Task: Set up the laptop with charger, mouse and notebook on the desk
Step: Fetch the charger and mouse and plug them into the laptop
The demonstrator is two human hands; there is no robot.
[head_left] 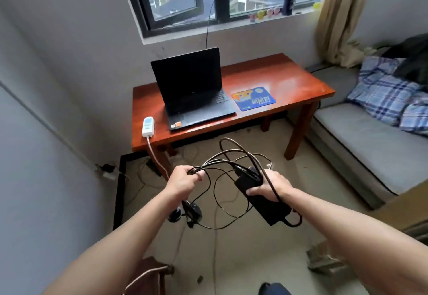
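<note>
Left hand (183, 182) curled round bunched cable (222, 155), right hand (269, 187) gripping the charger brick (261, 196), long axis slanting roughly toward the laptop (194, 88). Both held well short of the laptop. Power strip (148, 126) just left of the laptop on the tabletop (289, 74), nearer the left hand.

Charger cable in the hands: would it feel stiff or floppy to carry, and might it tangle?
Probably floppy: the charger cable sags in loose loops between the left hand and right hand. It likely snags, since loops cross each other. The power brick looks solid, so that end probably weighs most.
</note>
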